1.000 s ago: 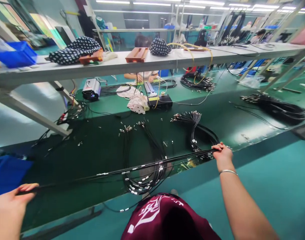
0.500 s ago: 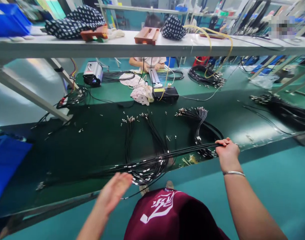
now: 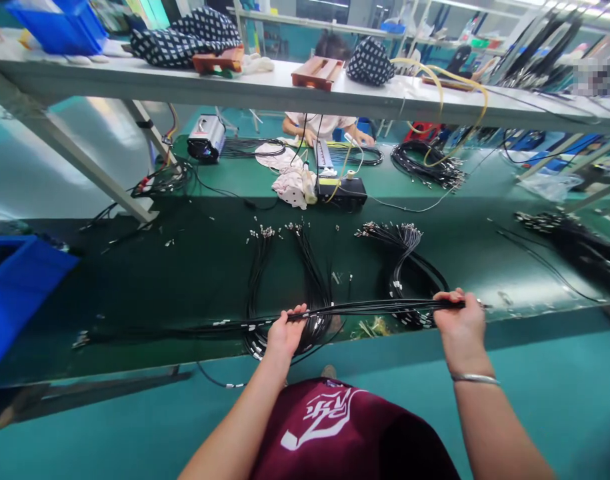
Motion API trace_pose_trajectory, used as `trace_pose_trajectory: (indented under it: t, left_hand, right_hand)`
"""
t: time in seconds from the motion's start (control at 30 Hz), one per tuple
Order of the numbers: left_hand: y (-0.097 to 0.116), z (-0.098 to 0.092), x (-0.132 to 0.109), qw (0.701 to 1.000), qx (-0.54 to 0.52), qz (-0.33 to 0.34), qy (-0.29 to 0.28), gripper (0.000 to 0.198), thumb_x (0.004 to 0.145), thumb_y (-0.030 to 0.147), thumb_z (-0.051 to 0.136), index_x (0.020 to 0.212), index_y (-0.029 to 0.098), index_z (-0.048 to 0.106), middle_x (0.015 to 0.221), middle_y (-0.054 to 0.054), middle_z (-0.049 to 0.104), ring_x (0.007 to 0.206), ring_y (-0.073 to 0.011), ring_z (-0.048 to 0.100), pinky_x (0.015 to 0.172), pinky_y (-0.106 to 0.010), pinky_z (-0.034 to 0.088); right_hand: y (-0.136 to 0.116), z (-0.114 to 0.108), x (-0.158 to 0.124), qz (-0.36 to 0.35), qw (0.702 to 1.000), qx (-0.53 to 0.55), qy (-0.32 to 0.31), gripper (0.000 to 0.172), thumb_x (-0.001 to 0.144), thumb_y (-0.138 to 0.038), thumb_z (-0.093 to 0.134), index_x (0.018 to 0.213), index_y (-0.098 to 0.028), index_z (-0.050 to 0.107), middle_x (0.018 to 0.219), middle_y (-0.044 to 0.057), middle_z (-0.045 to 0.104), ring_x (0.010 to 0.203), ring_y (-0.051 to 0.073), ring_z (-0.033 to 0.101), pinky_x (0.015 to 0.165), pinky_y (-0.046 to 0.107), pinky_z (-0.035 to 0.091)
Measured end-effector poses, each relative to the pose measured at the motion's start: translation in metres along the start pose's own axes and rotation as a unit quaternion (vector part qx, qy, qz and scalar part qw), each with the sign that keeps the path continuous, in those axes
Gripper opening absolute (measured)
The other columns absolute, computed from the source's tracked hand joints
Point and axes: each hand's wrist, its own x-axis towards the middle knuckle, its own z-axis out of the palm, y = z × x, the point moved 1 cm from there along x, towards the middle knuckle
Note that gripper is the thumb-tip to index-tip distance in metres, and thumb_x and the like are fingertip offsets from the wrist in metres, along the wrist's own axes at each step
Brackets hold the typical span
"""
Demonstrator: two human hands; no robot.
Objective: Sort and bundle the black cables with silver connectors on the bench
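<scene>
Dark green matte worktop (image 3: 195,280) carries looped black cables. Along its near edge a thin, glossy black cable bundle (image 3: 369,308) stretches taut, left hand (image 3: 286,331) and right hand (image 3: 459,319) both clenched around it.

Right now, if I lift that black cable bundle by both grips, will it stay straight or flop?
Probably floppy: the cable bundle looks straight only between the left hand and right hand; its free tail lies slack on the belt. Likely light, being thin wires. The strands fan apart, so some may slip out.
</scene>
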Motion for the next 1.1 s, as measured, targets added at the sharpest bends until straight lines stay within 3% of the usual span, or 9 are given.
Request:
trace_pose_trajectory:
  t: [0.13, 0.3, 0.43, 0.57, 0.67, 0.73, 0.83, 0.97, 1.1]
  left_hand:
    - [-0.003, 0.000, -0.003, 1.000, 0.020, -0.004, 0.022, 0.024, 0.090, 0.016, 0.028, 0.072, 0.014, 0.043, 0.080, -0.011, 0.058, 0.082, -0.0219, 0.064, 0.062, -0.036, 0.057]
    - [-0.005, 0.002, -0.003, 0.999, 0.027, 0.006, 0.022, 0.026, 0.091, 0.018, 0.028, 0.070, 0.015, 0.042, 0.077, -0.010, 0.058, 0.080, -0.0200, 0.064, 0.066, -0.034, 0.056]
    - [-0.009, -0.001, -0.006, 1.000, 0.024, 0.005, 0.012, 0.026, 0.090, 0.019, 0.030, 0.068, 0.015, 0.044, 0.075, -0.011, 0.061, 0.079, -0.0196, 0.064, 0.068, -0.033, 0.054]
    - [0.001, -0.019, -0.022, 0.998, 0.045, -0.038, -0.004, 0.017, 0.084, 0.023, 0.050, 0.071, 0.012, 0.049, 0.078, -0.016, 0.063, 0.082, -0.0251, 0.065, 0.072, -0.037, 0.052]
    - [0.029, -0.048, -0.040, 0.994, 0.084, -0.070, -0.004, 0.023, 0.075, 0.031, 0.063, 0.077, 0.010, 0.052, 0.086, -0.018, 0.063, 0.090, -0.0282, 0.063, 0.078, -0.038, 0.050]
    - [0.056, -0.070, -0.049, 0.996, 0.078, -0.042, 0.013, 0.029, 0.075, 0.033, 0.063, 0.087, 0.009, 0.052, 0.095, -0.020, 0.062, 0.096, -0.0281, 0.061, 0.082, -0.037, 0.049]
    - [0.098, -0.091, -0.050, 0.996, 0.026, 0.055, 0.057, 0.034, 0.077, 0.032, 0.060, 0.098, 0.008, 0.049, 0.102, -0.022, 0.059, 0.098, -0.0283, 0.059, 0.080, -0.038, 0.051]
    - [0.140, -0.088, -0.031, 0.988, -0.021, 0.124, 0.092, 0.027, 0.080, 0.031, 0.056, 0.095, 0.009, 0.050, 0.093, -0.019, 0.059, 0.089, -0.0249, 0.062, 0.072, -0.034, 0.053]
    - [0.164, -0.072, -0.010, 0.982, -0.041, 0.163, 0.088, 0.014, 0.083, 0.026, 0.052, 0.086, 0.012, 0.050, 0.086, -0.012, 0.060, 0.080, -0.0204, 0.063, 0.068, -0.034, 0.054]
  right_hand:
    - [0.053, -0.007, -0.021, 0.050, 0.999, -0.018, -0.001, 0.009, 0.082, -0.013, 0.053, 0.076, -0.015, 0.047, 0.059, -0.007, 0.047, 0.048, 0.005, 0.049, 0.054, 0.017, 0.049]
    - [0.138, -0.012, -0.084, 0.153, 0.983, -0.091, -0.043, 0.011, 0.077, -0.019, 0.060, 0.085, -0.013, 0.055, 0.080, 0.003, 0.061, 0.075, 0.014, 0.060, 0.064, 0.025, 0.052]
    - [0.170, -0.014, -0.114, 0.171, 0.970, -0.153, -0.078, 0.009, 0.079, -0.023, 0.057, 0.081, -0.015, 0.053, 0.076, 0.001, 0.060, 0.077, 0.014, 0.060, 0.067, 0.026, 0.052]
    - [0.171, -0.003, -0.116, 0.165, 0.974, -0.141, -0.062, 0.010, 0.085, -0.016, 0.046, 0.075, -0.015, 0.047, 0.061, -0.004, 0.050, 0.063, 0.010, 0.057, 0.075, 0.029, 0.053]
    - [0.164, 0.010, -0.119, 0.175, 0.974, -0.130, -0.056, 0.015, 0.088, -0.010, 0.037, 0.079, -0.015, 0.048, 0.062, -0.004, 0.048, 0.061, 0.008, 0.056, 0.076, 0.029, 0.054]
    - [0.158, 0.018, -0.123, 0.179, 0.974, -0.126, -0.061, 0.016, 0.089, -0.010, 0.035, 0.083, -0.014, 0.049, 0.065, -0.003, 0.048, 0.063, 0.008, 0.056, 0.077, 0.030, 0.055]
    - [0.149, 0.028, -0.131, 0.187, 0.970, -0.131, -0.083, 0.016, 0.089, -0.010, 0.035, 0.087, -0.014, 0.050, 0.071, 0.001, 0.051, 0.070, 0.010, 0.058, 0.077, 0.032, 0.055]
    - [0.139, 0.043, -0.144, 0.201, 0.964, -0.146, -0.099, 0.015, 0.088, -0.010, 0.036, 0.088, -0.015, 0.050, 0.074, 0.003, 0.051, 0.074, 0.013, 0.059, 0.077, 0.035, 0.056]
    - [0.133, 0.050, -0.154, 0.212, 0.960, -0.164, -0.074, 0.015, 0.087, -0.010, 0.035, 0.086, -0.015, 0.049, 0.073, 0.003, 0.050, 0.072, 0.014, 0.060, 0.074, 0.036, 0.057]
